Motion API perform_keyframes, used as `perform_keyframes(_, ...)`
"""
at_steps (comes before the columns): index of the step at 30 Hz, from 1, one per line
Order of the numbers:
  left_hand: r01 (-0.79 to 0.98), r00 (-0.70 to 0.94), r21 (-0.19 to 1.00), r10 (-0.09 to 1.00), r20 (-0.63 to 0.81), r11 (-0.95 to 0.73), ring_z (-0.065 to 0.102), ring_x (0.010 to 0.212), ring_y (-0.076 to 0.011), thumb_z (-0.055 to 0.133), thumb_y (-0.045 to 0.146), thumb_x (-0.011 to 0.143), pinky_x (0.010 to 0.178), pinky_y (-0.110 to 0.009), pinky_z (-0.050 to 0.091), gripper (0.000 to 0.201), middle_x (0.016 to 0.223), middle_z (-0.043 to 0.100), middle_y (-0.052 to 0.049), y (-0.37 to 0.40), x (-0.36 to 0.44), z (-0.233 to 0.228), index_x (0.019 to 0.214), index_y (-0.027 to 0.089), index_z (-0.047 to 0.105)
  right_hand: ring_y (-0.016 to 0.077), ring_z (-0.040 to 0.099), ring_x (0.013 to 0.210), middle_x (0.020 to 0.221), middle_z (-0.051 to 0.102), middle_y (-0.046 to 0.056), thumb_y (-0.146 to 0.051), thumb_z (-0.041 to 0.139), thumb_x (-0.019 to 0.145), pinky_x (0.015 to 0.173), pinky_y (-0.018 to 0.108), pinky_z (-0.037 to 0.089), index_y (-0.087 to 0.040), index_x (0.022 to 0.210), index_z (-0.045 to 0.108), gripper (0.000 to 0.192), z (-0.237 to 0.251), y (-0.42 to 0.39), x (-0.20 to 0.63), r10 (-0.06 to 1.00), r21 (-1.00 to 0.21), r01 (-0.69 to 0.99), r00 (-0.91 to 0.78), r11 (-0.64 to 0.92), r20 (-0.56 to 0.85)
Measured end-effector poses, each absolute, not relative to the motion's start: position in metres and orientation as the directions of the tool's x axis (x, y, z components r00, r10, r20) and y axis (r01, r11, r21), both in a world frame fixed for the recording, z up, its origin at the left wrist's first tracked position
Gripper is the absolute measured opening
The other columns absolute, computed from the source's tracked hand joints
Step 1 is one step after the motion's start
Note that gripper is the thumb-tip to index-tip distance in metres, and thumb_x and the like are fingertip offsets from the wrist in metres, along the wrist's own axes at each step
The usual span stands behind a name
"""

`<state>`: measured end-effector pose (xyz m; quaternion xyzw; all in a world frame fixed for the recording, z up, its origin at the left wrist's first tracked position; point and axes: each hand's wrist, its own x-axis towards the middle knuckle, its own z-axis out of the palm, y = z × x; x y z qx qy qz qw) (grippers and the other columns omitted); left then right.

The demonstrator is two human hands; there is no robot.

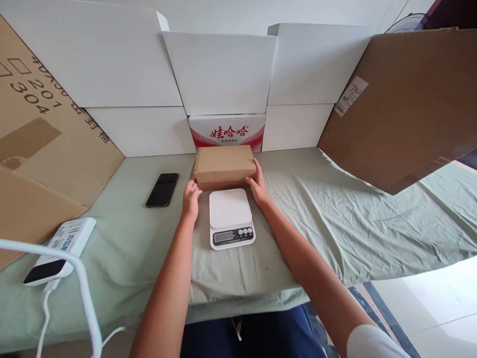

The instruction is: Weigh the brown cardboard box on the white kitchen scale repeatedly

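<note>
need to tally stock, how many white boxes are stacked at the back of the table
5. Upper row: left white box, middle white box, right white box. Lower row: lower left white box, lower right white box. More may be hidden behind the brown cardboard sheets.

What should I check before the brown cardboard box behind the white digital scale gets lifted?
1. Both hands on the box: ok. The left hand touches the near left corner of the brown cardboard box; the right hand is on its right end.
2. Firm grip: cannot tell; fingers lie along the sides, not clearly under.
3. Platform of the white digital scale bare: ok.
4. Scale display reading: cannot tell, too small.
5. Box flaps closed: ok, the top looks flat and shut.
6. Black smartphone clear of the hands: ok, it lies apart to the left on the green cloth.
</note>
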<state>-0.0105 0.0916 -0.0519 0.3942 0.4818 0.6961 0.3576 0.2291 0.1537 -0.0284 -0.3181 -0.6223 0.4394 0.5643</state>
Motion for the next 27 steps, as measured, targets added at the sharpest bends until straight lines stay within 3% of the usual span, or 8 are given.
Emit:
perform_keyframes(10,-0.123,-0.452,0.975,0.885,0.112,-0.187,0.058,0.129,-0.0254,0.061,0.025,0.068,0.11,-0.04,0.042,0.046,0.126,0.069,-0.007,0.0886,-0.0105,-0.049,0.113,0.024,0.063,0.0244,0.026,0.157,0.168,0.029,-0.009,-0.033,0.057,0.083,0.132,0.048,0.019,-0.035,0.159,0.024,0.083,-0.0257,0.1546,0.2301,0.905,-0.923,-0.18,-0.203,0.34,0.373)
perform_keyframes(19,-0.106,-0.435,0.974,0.89,0.138,-0.203,0.057,0.132,-0.0263,0.06,0.024,0.07,0.111,-0.04,0.042,0.047,0.131,0.068,-0.008,0.0881,-0.011,-0.0508,0.117,0.023,0.063,0.0228,0.012,0.162,0.168,0.029,-0.011,-0.032,0.056,0.083,0.134,0.048,0.009,-0.035,0.16,0.025,0.083,-0.0255,0.1567,0.2314,0.912,-0.93,-0.109,-0.183,0.352,0.367)
perform_keyframes(27,-0.082,-0.438,0.98,0.89,0.127,-0.18,0.055,0.135,-0.0277,0.057,0.022,0.071,0.11,-0.041,0.044,0.051,0.138,0.065,-0.009,0.0862,-0.0102,-0.0475,0.121,0.022,0.062,0.0233,0.016,0.161,0.168,0.03,-0.01,-0.03,0.056,0.081,0.133,0.048,0.012,-0.034,0.16,0.025,0.084,-0.0265,0.1565,0.2294,0.917,-0.929,-0.133,-0.162,0.345,0.363)
